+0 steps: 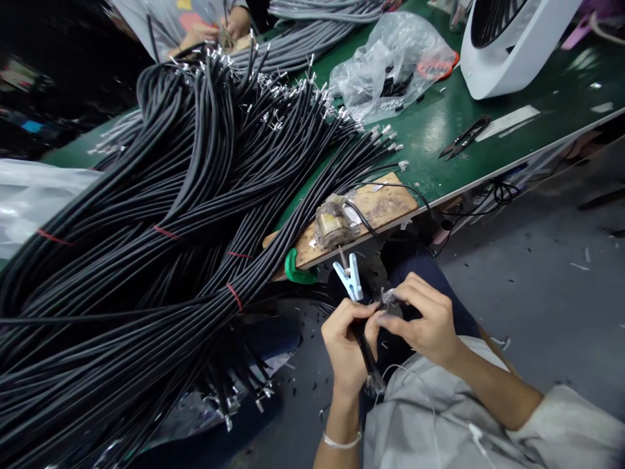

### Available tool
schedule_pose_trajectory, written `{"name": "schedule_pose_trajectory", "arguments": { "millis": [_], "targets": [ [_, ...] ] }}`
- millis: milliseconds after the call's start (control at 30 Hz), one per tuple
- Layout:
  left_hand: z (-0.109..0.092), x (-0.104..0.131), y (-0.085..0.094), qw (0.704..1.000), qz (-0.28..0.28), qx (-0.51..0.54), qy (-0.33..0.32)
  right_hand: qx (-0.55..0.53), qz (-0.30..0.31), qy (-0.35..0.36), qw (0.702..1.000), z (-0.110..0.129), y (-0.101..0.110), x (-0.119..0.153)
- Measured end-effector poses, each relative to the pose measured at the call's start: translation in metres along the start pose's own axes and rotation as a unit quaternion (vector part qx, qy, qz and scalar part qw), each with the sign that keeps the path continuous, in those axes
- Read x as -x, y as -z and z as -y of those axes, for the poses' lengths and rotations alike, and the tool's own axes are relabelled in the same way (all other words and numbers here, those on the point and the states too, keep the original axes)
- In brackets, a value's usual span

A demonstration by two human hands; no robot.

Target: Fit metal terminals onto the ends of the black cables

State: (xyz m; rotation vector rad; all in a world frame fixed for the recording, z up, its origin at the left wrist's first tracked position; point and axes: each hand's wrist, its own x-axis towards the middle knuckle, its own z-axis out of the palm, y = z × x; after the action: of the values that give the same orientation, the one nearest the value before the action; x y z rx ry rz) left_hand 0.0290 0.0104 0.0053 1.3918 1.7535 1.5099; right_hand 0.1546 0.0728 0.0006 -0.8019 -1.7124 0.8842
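My left hand (346,339) is closed around a black cable (365,352) that runs down past the palm. The thumb and fingers of my right hand (432,319) pinch the frayed silvery end (388,296) of the cable beside my left fingertips. Just above both hands, a light blue clothespin (350,279) sits on the shaft of a small motor (333,223). The motor is wrapped in clear material and rests on a wooden board (385,202) at the table edge. How many cables my left hand holds is hidden.
Large bundles of black cables (195,182) tied with red bands cover the left side. A green clamp (297,268) grips the board. On the green table (434,124) lie a plastic bag (390,62), snips (463,138) and a white fan (512,52). Across it, another person's hands (215,32) work.
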Motion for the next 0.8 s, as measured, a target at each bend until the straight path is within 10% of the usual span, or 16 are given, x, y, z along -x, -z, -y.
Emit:
{"name": "schedule_pose_trajectory", "arguments": {
  "millis": [200, 467, 800],
  "targets": [
    [-0.002, 0.004, -0.008, 0.999, -0.019, -0.033, 0.032, -0.128, -0.035, -0.091, 0.987, 0.001, -0.01, 0.005],
    [-0.012, -0.001, 0.004, 0.996, 0.056, -0.052, 0.035, -0.492, 0.02, -0.343, 0.8, -0.006, -0.026, 0.009],
    [-0.01, -0.002, 0.017, 0.982, 0.12, 0.025, 0.143, -0.382, 0.122, -0.248, 0.882, -0.008, -0.013, -0.011]
  ]
}}
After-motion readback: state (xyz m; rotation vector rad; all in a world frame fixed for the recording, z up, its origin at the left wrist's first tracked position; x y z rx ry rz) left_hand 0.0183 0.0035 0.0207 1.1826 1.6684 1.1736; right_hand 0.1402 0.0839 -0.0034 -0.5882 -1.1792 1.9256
